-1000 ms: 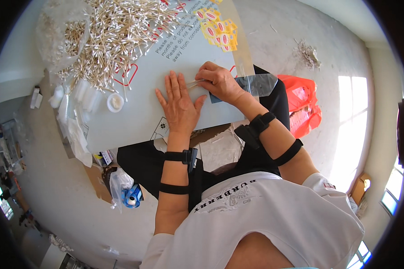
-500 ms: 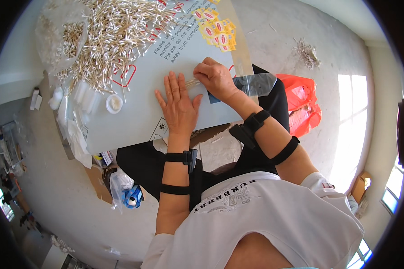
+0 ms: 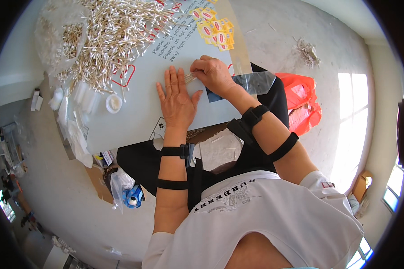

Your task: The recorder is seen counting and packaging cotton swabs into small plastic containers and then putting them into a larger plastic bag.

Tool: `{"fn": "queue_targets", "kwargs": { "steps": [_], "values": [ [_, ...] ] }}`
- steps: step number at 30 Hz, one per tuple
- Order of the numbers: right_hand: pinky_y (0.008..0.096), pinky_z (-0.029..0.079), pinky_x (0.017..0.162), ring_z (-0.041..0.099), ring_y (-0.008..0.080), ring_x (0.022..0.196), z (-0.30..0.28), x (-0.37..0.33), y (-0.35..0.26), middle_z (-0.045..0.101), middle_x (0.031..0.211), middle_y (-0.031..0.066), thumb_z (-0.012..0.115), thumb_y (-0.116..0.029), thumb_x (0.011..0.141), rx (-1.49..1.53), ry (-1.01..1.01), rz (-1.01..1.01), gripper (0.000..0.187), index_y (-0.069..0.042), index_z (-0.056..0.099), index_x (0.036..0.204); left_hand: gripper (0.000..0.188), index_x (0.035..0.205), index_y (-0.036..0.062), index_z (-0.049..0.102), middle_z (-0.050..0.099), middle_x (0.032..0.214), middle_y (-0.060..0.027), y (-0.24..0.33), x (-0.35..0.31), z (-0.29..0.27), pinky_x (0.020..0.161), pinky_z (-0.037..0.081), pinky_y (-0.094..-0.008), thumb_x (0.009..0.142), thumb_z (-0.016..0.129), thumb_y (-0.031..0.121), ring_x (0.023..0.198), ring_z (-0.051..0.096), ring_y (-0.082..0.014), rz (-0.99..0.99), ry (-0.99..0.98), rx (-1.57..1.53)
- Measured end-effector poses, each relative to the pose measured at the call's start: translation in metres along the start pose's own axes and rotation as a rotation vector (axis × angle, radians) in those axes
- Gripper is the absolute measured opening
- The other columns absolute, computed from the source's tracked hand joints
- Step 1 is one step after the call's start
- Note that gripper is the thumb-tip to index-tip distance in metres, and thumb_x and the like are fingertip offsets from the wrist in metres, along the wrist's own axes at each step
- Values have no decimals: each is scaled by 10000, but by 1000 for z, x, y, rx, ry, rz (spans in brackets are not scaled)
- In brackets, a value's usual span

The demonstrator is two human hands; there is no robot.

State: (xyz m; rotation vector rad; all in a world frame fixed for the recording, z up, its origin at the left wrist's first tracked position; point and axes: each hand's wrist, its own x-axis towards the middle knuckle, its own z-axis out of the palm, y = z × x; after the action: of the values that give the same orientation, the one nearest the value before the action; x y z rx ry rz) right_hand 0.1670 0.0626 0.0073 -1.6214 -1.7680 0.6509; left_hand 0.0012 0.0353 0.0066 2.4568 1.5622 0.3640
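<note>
My left hand lies flat on the grey tabletop, fingers stretched and slightly spread, thumb pointing toward my right hand. Between the two hands lies a small bunch of cotton swabs. My right hand pinches the near-right part of that bunch with curled fingers, hiding its end. The left fingers touch or almost touch the other end; their exact contact is hard to make out. Under my right wrist lies a clear plastic bag, reaching over the table's right edge, beside a dark flat patch.
A large heap of loose cotton swabs covers the far left, beside a crumpled clear bag. Several yellow labels lie far right. A small round white container stands near clear plastic tubs. A red bag sits right of my leg.
Both hands have shifted slightly left and away from me, with the swabs still in my right hand's pinch. The left hand stays flat.
</note>
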Motion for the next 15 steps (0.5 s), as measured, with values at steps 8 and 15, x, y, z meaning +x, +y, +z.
{"fn": "queue_targets", "kwargs": {
  "steps": [8,15],
  "values": [
    [407,505,637,634,323,721,-3,-23,-5,618,767,105,666,-81,775,-24,-53,5,47,-59,624,773,815,1484,-25,311,260,1570,-223,4,-16,-2,1195,161,-495,877,654,395,1470,218,-354,66,-76,-77],
    [413,515,664,653,315,732,14,77,-16,653,794,128,735,-276,806,7,211,56,301,-9,658,921,808,1495,-10,284,242,1578,-209,4,-17,-2,1191,163,-505,886,642,382,1470,213,-359,59,-49,-85]
  ]
}}
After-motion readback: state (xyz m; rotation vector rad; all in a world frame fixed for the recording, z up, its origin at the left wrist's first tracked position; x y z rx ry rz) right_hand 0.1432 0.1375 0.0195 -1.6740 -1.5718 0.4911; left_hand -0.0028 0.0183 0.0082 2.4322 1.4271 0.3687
